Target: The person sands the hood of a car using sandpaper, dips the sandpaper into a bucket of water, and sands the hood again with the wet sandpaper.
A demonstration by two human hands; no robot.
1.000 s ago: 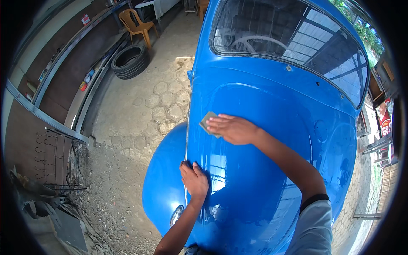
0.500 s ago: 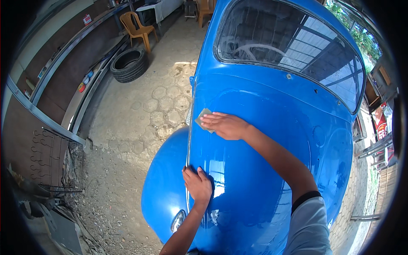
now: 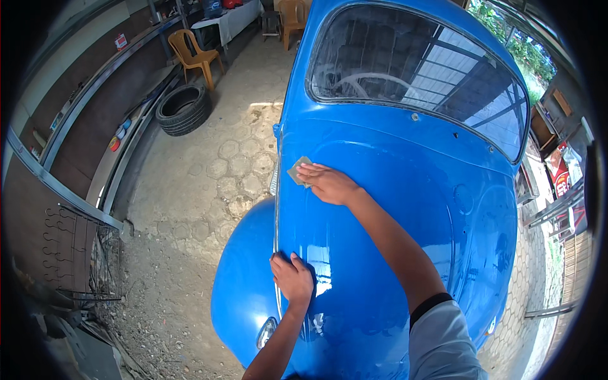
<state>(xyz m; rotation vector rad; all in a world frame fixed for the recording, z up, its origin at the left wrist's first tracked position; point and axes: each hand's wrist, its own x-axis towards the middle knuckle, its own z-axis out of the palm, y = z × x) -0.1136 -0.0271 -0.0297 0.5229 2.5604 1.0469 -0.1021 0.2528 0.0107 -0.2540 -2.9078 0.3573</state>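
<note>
A glossy blue car hood [image 3: 373,253] fills the middle of the view. My right hand [image 3: 329,183] lies over a square, grey-tan piece of sandpaper [image 3: 296,171], pressing it to the hood near its left edge, below the windshield. The fingers are stretched over the sheet, and its far left part sticks out past them. Lower down, my left hand [image 3: 292,278] rests on the hood's left edge, beside the rounded fender [image 3: 244,272]. Its fingers are apart and hold nothing.
The windshield [image 3: 418,79] rises beyond the hood. On the left, a loose tire [image 3: 183,109] lies on the paved floor near an orange plastic chair [image 3: 196,57]. A wire rack with hooks [image 3: 69,250] stands by the left wall. A headlight [image 3: 266,330] sits on the fender.
My right hand has slid the sandpaper a short way up the hood toward the windshield. My left hand stays on the edge. The whole view has shifted slightly.
</note>
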